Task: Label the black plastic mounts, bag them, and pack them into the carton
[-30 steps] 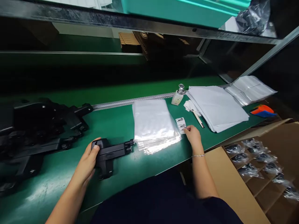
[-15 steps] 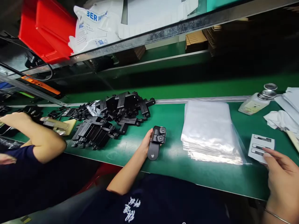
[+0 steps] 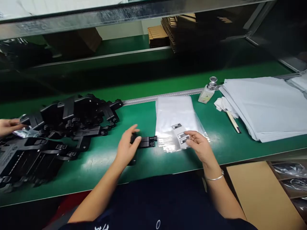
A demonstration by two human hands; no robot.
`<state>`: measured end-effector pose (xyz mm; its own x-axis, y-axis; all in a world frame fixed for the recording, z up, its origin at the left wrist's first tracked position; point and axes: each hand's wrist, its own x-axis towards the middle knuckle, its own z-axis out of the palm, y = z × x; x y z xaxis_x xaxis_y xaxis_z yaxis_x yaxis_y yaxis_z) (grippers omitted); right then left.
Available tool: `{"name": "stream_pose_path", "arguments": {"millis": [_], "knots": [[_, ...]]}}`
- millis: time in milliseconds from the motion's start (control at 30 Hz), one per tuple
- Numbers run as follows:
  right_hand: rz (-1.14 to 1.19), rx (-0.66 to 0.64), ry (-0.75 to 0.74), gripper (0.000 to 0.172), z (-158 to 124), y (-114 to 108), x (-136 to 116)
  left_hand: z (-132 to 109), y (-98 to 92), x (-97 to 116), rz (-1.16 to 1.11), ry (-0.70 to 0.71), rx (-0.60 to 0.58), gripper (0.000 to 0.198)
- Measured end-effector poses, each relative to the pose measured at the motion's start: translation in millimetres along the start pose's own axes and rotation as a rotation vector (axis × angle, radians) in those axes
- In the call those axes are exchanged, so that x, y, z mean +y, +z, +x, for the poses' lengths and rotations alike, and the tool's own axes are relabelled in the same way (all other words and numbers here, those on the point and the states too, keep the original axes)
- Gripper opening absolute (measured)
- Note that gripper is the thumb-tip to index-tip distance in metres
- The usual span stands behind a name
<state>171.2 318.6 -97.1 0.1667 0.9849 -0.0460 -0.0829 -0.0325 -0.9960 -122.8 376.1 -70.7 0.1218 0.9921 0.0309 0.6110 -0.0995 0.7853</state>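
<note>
My right hand (image 3: 198,145) pinches a small white label sheet (image 3: 180,134) with several black-printed labels, holding it above the near part of a stack of clear plastic bags (image 3: 174,108). My left hand (image 3: 127,143) has its thumb and fingers apart over a black plastic part (image 3: 145,142). The part lies on the green table, its knobbed end pointing right towards the bags. Some of it is hidden beneath the hand, so whether the fingers touch it is hard to tell.
Black plastic assemblies (image 3: 72,111) are heaped at the left, where another person's hand (image 3: 8,126) reaches in. Behind the bags stands a pump bottle (image 3: 207,91). White sheets (image 3: 271,105) and a pale-handled tool (image 3: 233,121) lie right. A metal shelf edge (image 3: 107,16) crosses above.
The view has swung right. My left hand has set the black part on the table and loosened its fingers. My right hand has brought the label sheet leftwards over the bags.
</note>
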Motion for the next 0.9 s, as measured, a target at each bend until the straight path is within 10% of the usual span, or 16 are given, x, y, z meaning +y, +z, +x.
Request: {"name": "stream_pose_path", "arguments": {"millis": [167,467,900], "knots": [[-0.041,-0.089,-0.01,0.025,-3,31,-8,-11,43.8,53,-0.532,-0.037,-0.521,0.052],[-0.119,-0.032,-0.021,0.019,-6,27,-14,-8,68.6,61,-0.47,-0.025,-0.39,0.017],[-0.615,0.163,-0.627,0.006,-18,6,-14,0,53.9,66,-0.296,0.085,-0.467,0.03]]}}
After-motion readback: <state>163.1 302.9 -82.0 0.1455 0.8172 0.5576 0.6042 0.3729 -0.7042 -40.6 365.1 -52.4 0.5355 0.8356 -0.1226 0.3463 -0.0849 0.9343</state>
